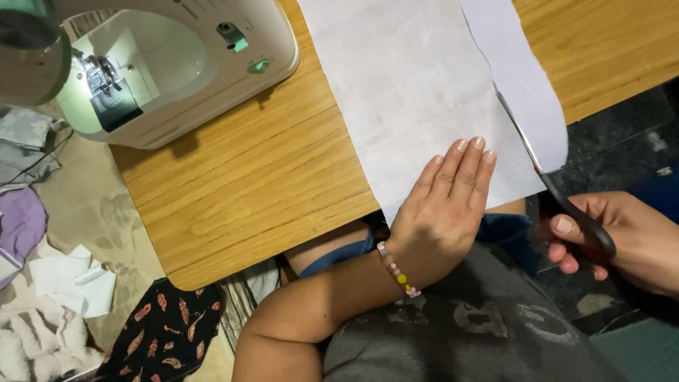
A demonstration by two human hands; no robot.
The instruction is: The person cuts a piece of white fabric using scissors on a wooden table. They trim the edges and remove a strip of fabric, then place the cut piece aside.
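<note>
On wooden table (269,177) | white fabric (410,92) | sewing machine (177,64)

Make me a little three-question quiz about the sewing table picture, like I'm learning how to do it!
1. True or false: the left hand lies flat on the white fabric.
2. Which tool does the right hand hold? A) a ruler B) black-handled scissors C) a pencil
3. Fill in: the white sewing machine stands on a ______ table.

Key
1. True: palm down, fingers together near the fabric's lower edge.
2. B: the blades run along the cut between the wide piece and the narrow strip.
3. Wooden.
</note>
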